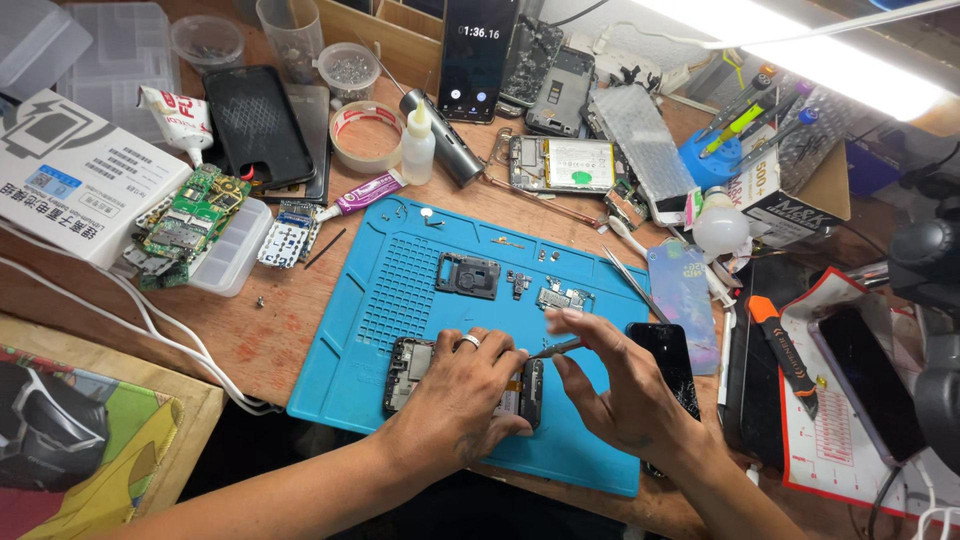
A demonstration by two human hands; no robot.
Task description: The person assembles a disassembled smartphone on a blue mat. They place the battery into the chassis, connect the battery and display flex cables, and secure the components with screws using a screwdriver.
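Observation:
An opened phone body point(410, 365) lies near the front of the blue work mat point(400, 285). My left hand point(465, 385), a ring on one finger, presses down on the phone and covers its middle. My right hand point(620, 385) pinches a thin metal tool point(556, 348) whose tip points left at the phone, just past my left fingers. Small removed parts lie further back on the mat: a black camera frame point(467, 275), a small bracket point(518, 283) and a little circuit board point(563, 296).
A black phone screen point(672, 362) lies at the mat's right edge, beside tweezers point(632, 280). An orange-handled tool point(785, 350) and another phone point(870, 385) are at the right. Circuit boards point(190, 220), tape roll point(366, 135), glue bottle point(418, 145) and white cables point(170, 335) crowd the left and back.

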